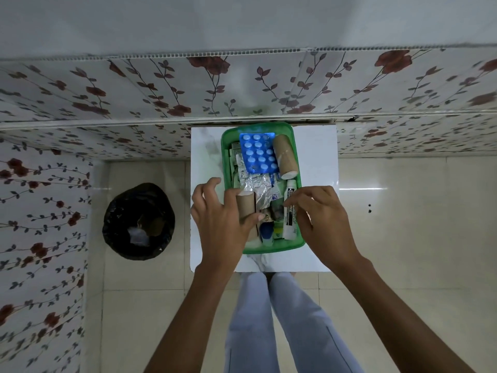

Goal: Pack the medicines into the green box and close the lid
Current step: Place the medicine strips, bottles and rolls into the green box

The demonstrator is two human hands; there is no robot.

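Note:
The green box [271,248] stands lidless on a small white table [314,157], full of medicines. A blue blister pack [258,153] and a tan bandage roll [285,154] lie at its far end, crumpled foil strips [259,188] in the middle, a small blue-capped bottle [266,232] near the front. My left hand [220,219] grips a second tan bandage roll [246,207] at the box's near left corner. My right hand [320,219] rests its fingertips on a white tube [290,211] along the right wall. No lid is in view.
A black-lined waste bin [138,220] stands on the tiled floor left of the table. A floral-papered wall [242,90] runs right behind the table and along the left. My legs [269,319] are just under the table's near edge.

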